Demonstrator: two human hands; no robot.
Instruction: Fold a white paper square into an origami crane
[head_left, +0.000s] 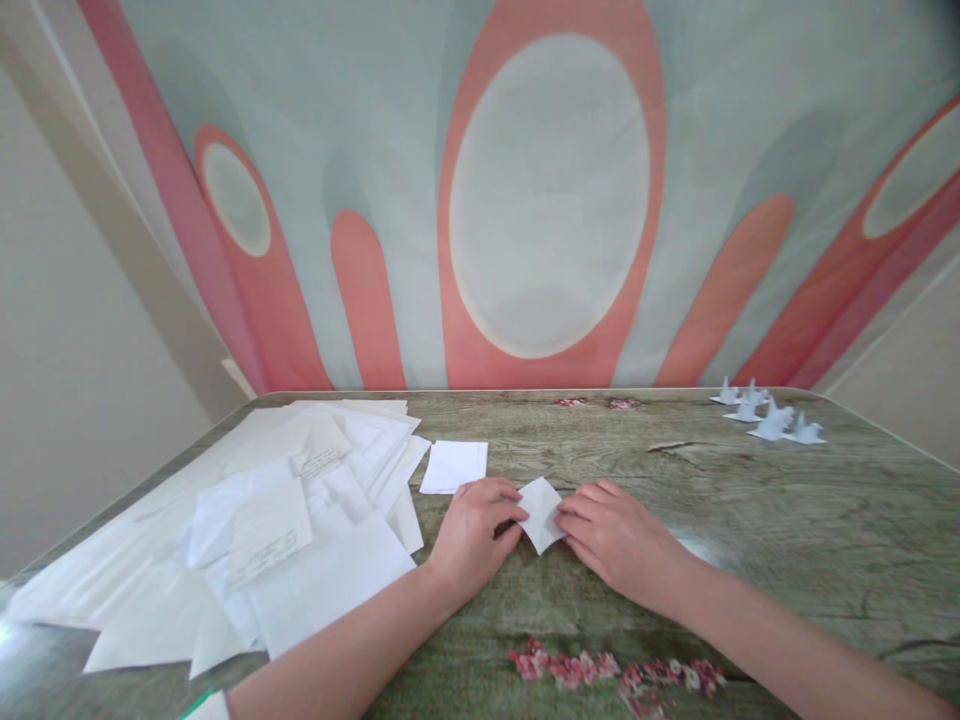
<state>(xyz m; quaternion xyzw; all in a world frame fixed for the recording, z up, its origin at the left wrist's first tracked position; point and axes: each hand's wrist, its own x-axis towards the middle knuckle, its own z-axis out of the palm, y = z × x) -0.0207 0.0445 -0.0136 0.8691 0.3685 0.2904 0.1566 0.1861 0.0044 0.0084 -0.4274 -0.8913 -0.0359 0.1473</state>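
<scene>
A small white folded paper (541, 512), diamond-shaped with a crease showing, is on the wood-patterned table between my hands. My left hand (480, 528) grips its left corner with thumb and fingers. At the right corner, the fingers of my right hand (619, 535) close on the paper's edge; my right thumb is hidden. Just beyond my left hand lies a short stack of square white sheets (454, 467).
A spread heap of loose white papers (330, 590) covers the table's left side, some with printed lines. Several folded white paper cranes (772, 420) stand at the far right corner. A patterned backdrop (551, 200) rises behind the table (750, 500).
</scene>
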